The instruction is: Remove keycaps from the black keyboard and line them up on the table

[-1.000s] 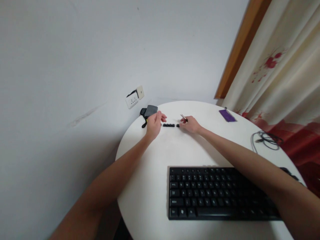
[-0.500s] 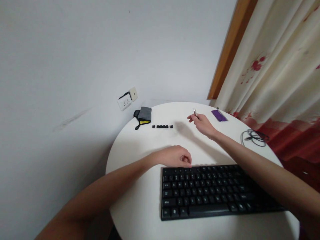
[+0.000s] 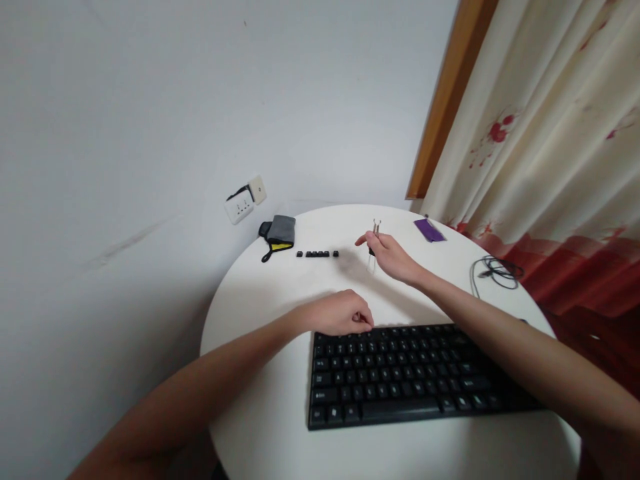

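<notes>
The keyboard [image 3: 420, 373] is black, and its key legends are too small and blurred to read; its right end is partly covered by the right forearm. The right hand [image 3: 393, 257], raised above the table [image 3: 270, 400] beyond the keyboard, pinches a small metal tool [image 3: 375, 230] with two thin prongs pointing up; its lower end is hidden in the fingers. The left hand [image 3: 340, 313] rests on the table just beyond the keyboard's far left corner, fingers curled loosely shut, and whether it holds anything cannot be told. Further beyond the keyboard lies a row of loose black keys [image 3: 317, 254], five as far as can be counted. Left of that row sits one grey and yellow pouch [image 3: 277, 233]. One purple card [image 3: 429, 231] and one coiled black cable [image 3: 495, 272] lie beyond the keyboard's right end. No writing is readable anywhere.
</notes>
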A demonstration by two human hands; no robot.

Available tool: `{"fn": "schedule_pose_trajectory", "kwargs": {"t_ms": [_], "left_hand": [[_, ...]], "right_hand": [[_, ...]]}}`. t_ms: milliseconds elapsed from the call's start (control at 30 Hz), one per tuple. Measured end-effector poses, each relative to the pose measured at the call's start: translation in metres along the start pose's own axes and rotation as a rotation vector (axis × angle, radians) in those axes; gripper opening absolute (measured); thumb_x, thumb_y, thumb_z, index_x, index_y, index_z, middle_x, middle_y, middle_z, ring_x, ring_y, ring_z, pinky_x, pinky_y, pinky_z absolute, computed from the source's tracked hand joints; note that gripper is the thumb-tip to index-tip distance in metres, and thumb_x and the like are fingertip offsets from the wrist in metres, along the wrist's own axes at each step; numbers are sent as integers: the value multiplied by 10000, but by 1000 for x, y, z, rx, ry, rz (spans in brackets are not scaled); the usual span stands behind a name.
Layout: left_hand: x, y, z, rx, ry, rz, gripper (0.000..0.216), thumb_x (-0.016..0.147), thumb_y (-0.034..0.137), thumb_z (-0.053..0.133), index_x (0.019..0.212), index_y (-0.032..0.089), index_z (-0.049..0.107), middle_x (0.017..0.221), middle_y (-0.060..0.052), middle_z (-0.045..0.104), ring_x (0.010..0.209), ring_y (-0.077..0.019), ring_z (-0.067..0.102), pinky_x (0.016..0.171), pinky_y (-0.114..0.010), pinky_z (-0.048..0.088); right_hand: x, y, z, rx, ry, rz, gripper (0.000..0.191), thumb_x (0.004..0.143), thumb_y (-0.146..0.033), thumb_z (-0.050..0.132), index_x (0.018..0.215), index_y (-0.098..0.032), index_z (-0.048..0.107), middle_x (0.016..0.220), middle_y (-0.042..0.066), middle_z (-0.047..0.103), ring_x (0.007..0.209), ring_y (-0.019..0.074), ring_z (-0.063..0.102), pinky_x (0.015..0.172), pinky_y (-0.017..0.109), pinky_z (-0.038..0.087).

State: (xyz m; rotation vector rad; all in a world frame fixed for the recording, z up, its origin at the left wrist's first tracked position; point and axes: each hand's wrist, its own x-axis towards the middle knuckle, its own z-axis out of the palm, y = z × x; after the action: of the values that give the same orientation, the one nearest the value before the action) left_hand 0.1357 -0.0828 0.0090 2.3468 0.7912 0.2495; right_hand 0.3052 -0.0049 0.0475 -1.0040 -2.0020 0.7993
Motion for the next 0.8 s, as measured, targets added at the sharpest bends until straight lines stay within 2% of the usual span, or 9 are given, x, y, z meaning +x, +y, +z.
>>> {"fn": "schedule_pose_trajectory", "kwargs": {"t_ms": [133,300,467,667,800], "left_hand": [[-12,-18,-21,-33,-27,-34,163,843,200,622,896,161,771,815,-54,748,706,-145,657,673,-213,472],[-29,-38,-43,-86,-122,-121,171,828,256,652,889,152,774,752,-51,738,640,-138,634,616,-212,468],[-30,-40,-45,-225,-221,-179,183,796,309,695,867,162,779,681,-39,718,559,-124,613,554,-208,465],[-28,-42,-43,-334,-258,-204,197,740,325,758,857,169,783,674,-41,721,537,-124,621,537,-213,483],[-29,-41,-43,-403,-240,-240,248,690,366,802,829,163,775,676,-47,723,527,-143,626,536,-245,497]], "right_hand": [[-8,-7,2,35,-95,-26,536,998,-519,298,902,-143,668,663,21,545,640,148,511,652,280,415],[-26,-12,7,175,-344,-52,393,969,-486,429,845,-154,601,607,-32,475,536,103,439,548,236,375],[-46,-5,13,163,-441,-88,359,960,-453,479,757,-166,552,574,-41,494,529,94,424,552,228,363],[-60,0,23,189,-535,-95,324,955,-422,502,765,-168,566,553,-49,490,498,93,410,521,225,354],[-65,-5,24,87,-565,-288,340,978,-344,447,723,-167,587,638,-9,548,576,110,464,588,241,395]]}}
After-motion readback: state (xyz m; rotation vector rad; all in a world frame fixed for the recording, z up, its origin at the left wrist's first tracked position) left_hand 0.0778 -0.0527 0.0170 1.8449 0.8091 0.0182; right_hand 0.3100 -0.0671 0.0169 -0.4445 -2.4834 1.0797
